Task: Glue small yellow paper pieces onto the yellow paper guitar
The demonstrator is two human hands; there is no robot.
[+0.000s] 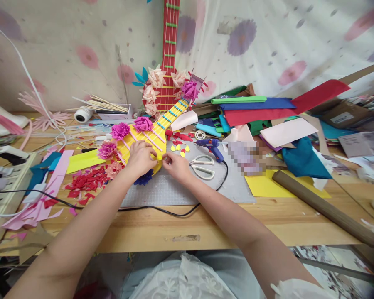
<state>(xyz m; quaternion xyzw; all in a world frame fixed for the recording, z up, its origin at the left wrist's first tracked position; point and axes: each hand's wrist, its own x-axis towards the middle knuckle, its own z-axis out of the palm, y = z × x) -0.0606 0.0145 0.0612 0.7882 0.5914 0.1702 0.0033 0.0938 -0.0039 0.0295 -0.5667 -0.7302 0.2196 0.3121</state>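
Note:
My left hand [141,157] lies over the body of a yellow toy lute [160,143] trimmed with paper flowers, its fingers bent and closed at the tips on a small yellow paper piece [159,157]. Just right of that piece, my right hand [176,166] is closed in a pinch; whatever is between its fingertips is too small to make out. Magenta flowers [120,131] and pink strips line the lute, and a dark blue flower [144,177] sits at its lower end. Beside my right hand are white-handled scissors [203,173], a blue glue gun [210,146] and several yellow paper bits [183,153].
A grey cutting mat [233,195] lies under the work, crossed by a black cord [171,214]. A red lute [168,93] stands behind. Red scraps [87,182] and a power strip [14,195] lie left; stacked paper [262,116] and a brown roll [324,207] lie right.

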